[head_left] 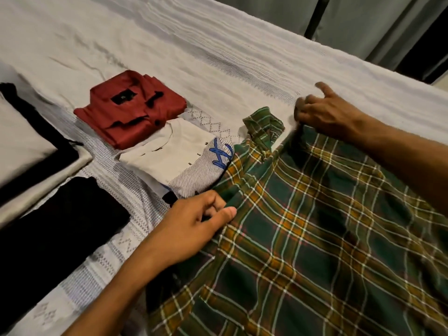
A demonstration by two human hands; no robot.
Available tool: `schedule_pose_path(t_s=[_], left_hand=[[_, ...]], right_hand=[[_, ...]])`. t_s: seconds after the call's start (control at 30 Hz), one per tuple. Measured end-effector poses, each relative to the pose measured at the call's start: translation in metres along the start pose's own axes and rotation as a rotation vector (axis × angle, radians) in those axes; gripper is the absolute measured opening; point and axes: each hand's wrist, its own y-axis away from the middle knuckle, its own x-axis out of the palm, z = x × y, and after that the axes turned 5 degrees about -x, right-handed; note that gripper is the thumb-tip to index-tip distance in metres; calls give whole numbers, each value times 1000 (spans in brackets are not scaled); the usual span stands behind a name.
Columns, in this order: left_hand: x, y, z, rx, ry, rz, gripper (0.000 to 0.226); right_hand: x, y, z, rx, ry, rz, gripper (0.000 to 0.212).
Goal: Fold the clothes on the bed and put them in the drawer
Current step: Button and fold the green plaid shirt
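A green plaid shirt (303, 226) is shown spread on the white woven bedspread (218, 44), occupying the area between and below both hands. Its left edge is pinched between the thumb and curled fingers of the left hand (194, 224). The fabric near the collar (264, 127) is gripped by the curled fingers of the right hand (324, 112), with the index finger raised clear of the cloth. Just beyond the left hand, a folded white T-shirt with a striped panel and blue lettering (189, 161) is seen, touching the plaid shirt's edge. Farther beyond it lies a folded red polo shirt (128, 110), partly overlapped by the white one. Well to the left of the left hand, a folded black garment (53, 229) and a cream-and-black folded garment (29, 151) are laid side by side.
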Motion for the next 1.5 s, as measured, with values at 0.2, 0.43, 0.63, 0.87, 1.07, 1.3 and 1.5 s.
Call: schedule_pose_path(t_s=[0.2, 0.43, 0.63, 0.87, 1.07, 1.3, 1.5], left_hand=[[-11, 10, 5, -46, -48, 30, 40], [1, -1, 7, -264, -566, -213, 56], [10, -11, 19, -311, -627, -221, 58], [13, -2, 11, -294, -684, -286, 51], [43, 29, -27, -68, -990, -382, 57], [199, 80, -65, 424, -737, 169, 49], [314, 67, -118, 599, -665, 324, 48]], right_hand=[[-12, 16, -36, -7, 148, -35, 37], [10, -76, -12, 393, -359, 38, 24], [59, -104, 23, 600, -530, 26, 33], [50, -11, 55, 765, -797, -166, 70], [50, 170, 150, 596, -889, 23, 70], [71, 316, 175, 1000, -950, 15, 59], [93, 310, 109, 1521, -1159, -122, 49]])
